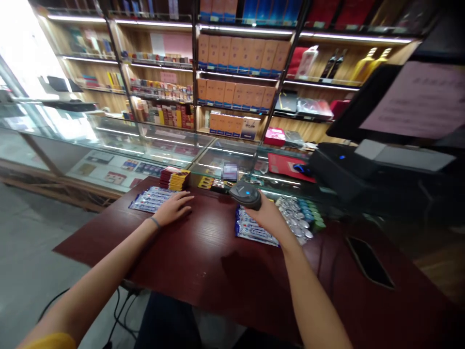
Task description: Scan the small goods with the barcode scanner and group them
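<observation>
My right hand point(268, 213) is wrapped round a black barcode scanner point(246, 193) with a small blue light on top. The scanner is held above a row of blue-and-white packets point(254, 229), partly covering them. With fingers stretched out, my left hand point(175, 208) rests on the dark red table point(174, 261), at the right end of another row of blue-and-white packets point(149, 198). Behind that hand stands a stack of red and yellow packets point(175, 179). Silver-topped cans point(295, 218) and green-topped ones point(317, 217) are grouped to the right of the scanner hand.
A phone point(370, 261) lies at the table's right side. Beyond the table runs a glass display counter point(163, 145), with lit shelves of boxes point(240, 53) behind. A dark machine with a screen point(363, 165) stands at right. Cables point(121, 310) hang below the table's left front.
</observation>
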### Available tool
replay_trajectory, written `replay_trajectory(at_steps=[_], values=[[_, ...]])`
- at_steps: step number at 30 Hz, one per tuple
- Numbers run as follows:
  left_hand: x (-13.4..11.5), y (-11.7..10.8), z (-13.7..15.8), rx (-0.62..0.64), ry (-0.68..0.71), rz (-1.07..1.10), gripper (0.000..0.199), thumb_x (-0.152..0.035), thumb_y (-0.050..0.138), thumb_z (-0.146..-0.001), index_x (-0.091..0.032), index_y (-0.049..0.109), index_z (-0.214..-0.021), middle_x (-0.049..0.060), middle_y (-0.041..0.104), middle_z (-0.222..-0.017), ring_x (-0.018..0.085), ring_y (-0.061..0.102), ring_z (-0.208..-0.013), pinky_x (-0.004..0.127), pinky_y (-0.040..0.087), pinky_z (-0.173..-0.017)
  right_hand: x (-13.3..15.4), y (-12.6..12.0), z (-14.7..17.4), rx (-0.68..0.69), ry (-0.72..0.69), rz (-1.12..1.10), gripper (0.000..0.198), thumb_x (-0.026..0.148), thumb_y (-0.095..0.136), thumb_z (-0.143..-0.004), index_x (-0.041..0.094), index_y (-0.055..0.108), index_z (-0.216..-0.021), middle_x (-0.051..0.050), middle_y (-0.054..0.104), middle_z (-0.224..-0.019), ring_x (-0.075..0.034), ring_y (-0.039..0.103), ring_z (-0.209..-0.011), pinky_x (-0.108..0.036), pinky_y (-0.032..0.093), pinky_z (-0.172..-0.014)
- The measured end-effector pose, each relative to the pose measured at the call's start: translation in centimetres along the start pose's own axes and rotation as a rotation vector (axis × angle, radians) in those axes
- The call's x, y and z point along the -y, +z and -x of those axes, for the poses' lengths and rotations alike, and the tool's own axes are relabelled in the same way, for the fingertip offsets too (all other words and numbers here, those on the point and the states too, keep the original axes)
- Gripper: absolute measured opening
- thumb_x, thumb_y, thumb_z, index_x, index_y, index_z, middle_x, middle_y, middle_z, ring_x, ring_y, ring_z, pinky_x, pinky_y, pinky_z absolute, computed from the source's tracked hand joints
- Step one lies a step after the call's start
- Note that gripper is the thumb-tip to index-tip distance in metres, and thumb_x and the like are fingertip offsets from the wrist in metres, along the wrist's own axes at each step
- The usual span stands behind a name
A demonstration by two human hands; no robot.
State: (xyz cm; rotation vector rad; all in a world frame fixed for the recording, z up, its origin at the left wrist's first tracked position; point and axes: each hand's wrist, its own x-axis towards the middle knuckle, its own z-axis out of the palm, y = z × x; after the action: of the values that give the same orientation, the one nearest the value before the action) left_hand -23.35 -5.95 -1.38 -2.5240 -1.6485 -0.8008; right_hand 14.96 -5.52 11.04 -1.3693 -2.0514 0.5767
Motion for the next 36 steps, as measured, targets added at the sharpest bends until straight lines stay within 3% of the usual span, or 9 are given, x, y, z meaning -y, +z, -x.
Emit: replay_trajectory(at_steps=[4,9,17,23,27,31,36], values=[[-4.4,3.0,-4.0,-0.019,0.078,0.107,0.047,-0.043,0.049,-0.098,-0.022,0.059,-0.139,0.012,0.053,-0.145,0.028,0.048,-0.137,0.047,0.039,-0.117,-0.9,-3.0,0.3,-0.033,0.001,-0.090,0.044,0.034,0.069,-0.079,0.024,0.063,-0.121,-0.004,0.074,-0.091,-0.022,0.068,-0.071,-0.029,0.050,-0.061],[-10.2,6.3,-8.6,-0.023,0.131,0.230,0.044,-0.037,0.050,-0.098,-0.023,0.058,-0.138,0.011,0.054,-0.144,0.027,0.048,-0.136,0.048,0.040,-0.117,-2.8,-5.9,0.7,-0.056,0.079,-0.229,0.039,0.034,0.068,-0.079,0.023,0.064,-0.116,0.002,0.070,-0.071,-0.012,0.051,-0.040,-0.024,0.039,-0.040],[-17.3,10.6,-12.7,0.002,0.257,0.370,0.041,-0.037,0.056,-0.096,-0.022,0.062,-0.134,0.013,0.059,-0.137,0.027,0.053,-0.129,0.046,0.044,-0.112,-3.6,-9.5,2.0,-0.103,0.191,-0.310,0.030,0.032,0.068,-0.078,0.023,0.062,-0.106,0.007,0.056,-0.053,-0.012,0.045,-0.037,-0.024,0.035,-0.037],[-18.8,12.5,-12.7,0.056,0.326,0.349,0.039,-0.039,0.059,-0.095,-0.023,0.064,-0.130,0.013,0.061,-0.133,0.028,0.057,-0.124,0.045,0.047,-0.107,-5.0,-11.2,2.9,-0.149,0.230,-0.355,0.023,0.031,0.069,-0.077,0.024,0.060,-0.097,0.008,0.050,-0.048,-0.013,0.045,-0.037,-0.024,0.037,-0.038],[-19.5,12.0,-12.6,0.098,0.349,0.301,0.035,-0.041,0.062,-0.093,-0.023,0.068,-0.122,0.013,0.063,-0.128,0.029,0.059,-0.120,0.045,0.047,-0.104,-5.5,-11.5,3.1,-0.163,0.220,-0.355,0.024,0.031,0.069,-0.078,0.023,0.058,-0.098,0.008,0.051,-0.049,-0.012,0.045,-0.037,-0.023,0.037,-0.038],[-21.1,10.7,-12.5,0.261,0.417,0.224,0.035,-0.047,0.073,-0.083,-0.022,0.072,-0.107,0.011,0.066,-0.111,0.027,0.062,-0.103,0.039,0.049,-0.094,-5.4,-11.5,3.2,-0.153,0.197,-0.344,0.021,0.030,0.068,-0.078,0.024,0.059,-0.097,0.008,0.051,-0.050,-0.011,0.044,-0.037,-0.023,0.036,-0.038],[-22.2,10.6,-12.1,0.401,0.428,0.188,0.031,-0.039,0.075,-0.080,-0.023,0.068,-0.105,0.007,0.065,-0.102,0.025,0.062,-0.098,0.032,0.048,-0.084,-5.6,-11.7,3.5,-0.075,0.207,-0.307,0.018,0.028,0.067,-0.078,0.024,0.057,-0.092,0.008,0.050,-0.046,-0.012,0.043,-0.036,-0.024,0.034,-0.039]])
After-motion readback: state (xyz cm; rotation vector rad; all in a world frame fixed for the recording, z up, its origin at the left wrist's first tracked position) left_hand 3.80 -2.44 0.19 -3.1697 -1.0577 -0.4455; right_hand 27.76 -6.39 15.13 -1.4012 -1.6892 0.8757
